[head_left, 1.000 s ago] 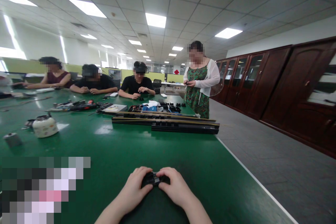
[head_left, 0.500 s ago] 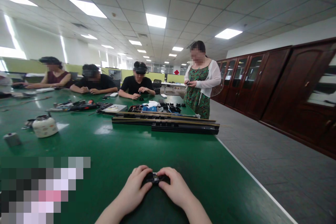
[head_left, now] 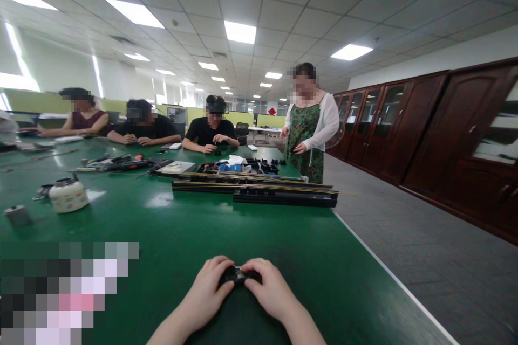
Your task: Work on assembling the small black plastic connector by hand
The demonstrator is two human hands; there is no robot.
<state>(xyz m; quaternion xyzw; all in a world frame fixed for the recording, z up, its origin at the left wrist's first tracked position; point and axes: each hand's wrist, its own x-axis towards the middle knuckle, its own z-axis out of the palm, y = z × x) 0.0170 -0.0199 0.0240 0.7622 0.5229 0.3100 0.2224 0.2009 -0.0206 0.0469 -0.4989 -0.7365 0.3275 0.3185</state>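
Between my two hands is a small black part with a light, metallic-looking middle, low over the green table. My left hand grips its left end between thumb and fingers. On the right end, the thumb and fingers of my right hand are closed the same way. Fingers cover both ends of the part, so its exact kind cannot be made out.
Long black rails with thin yellowish rods lie across the table ahead. Behind them are black trays and tools. A white jar and a grey cylinder stand left. Several people sit or stand beyond.
My hands keep almost the same place and grip on the black part. Across the table, the standing person's hands have moved apart and lower.
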